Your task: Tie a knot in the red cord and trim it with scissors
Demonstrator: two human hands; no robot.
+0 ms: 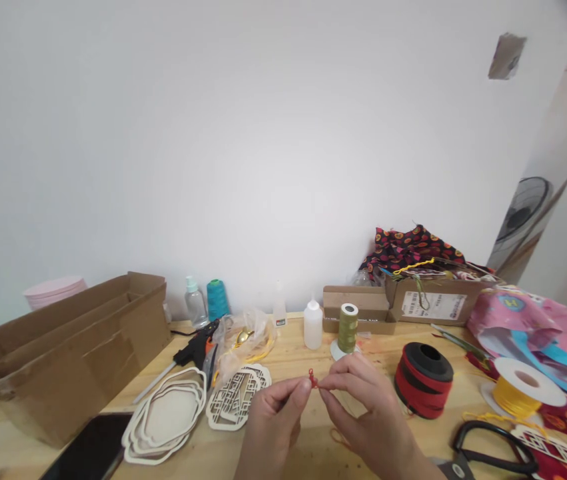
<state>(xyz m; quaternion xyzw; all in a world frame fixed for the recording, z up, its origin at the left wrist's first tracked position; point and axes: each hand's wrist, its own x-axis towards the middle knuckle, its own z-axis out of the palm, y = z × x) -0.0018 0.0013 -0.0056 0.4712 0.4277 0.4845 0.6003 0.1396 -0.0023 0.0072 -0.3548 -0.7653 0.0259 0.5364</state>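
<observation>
My left hand (273, 420) and my right hand (370, 413) meet low in the middle of the view, above a wooden table (293, 353). Both pinch a small red cord knot (312, 379) between thumb and fingertips, left from the left side, right from the right. An orange thread (337, 437) lies on the table under my right hand. A red cord spool (423, 380) stands just right of my right hand. A green thread cone (347, 328) stands behind the hands.
Left: open cardboard box (68, 347), white cut-out frames (168, 413), lattice cut-out (238, 397), glue gun (196, 347), dark phone (90, 447). Back: white squeeze bottle (312, 325), teal spool (217, 299), small boxes (363, 310). Right: yellow cord reel (520, 387), black scissors (493, 450), pink bag (533, 327).
</observation>
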